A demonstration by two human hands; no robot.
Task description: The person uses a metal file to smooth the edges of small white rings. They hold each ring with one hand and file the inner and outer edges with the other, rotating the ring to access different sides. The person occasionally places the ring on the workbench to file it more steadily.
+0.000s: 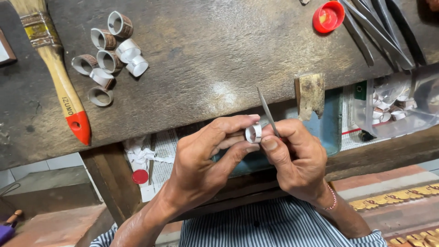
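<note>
worn bench (206, 55) | left hand (206, 155) pinches ring (254, 132) | right hand (297, 160) grips file (267, 112), handle hidden

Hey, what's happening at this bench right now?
A person at a worn wooden workbench pinches a small silvery metal ring band in the left hand. The right hand holds a thin grey metal file against the ring. A cluster of similar ring bands lies on the bench beside a wooden-handled paintbrush with a red tip. A red plastic cap sits at the far edge.
</note>
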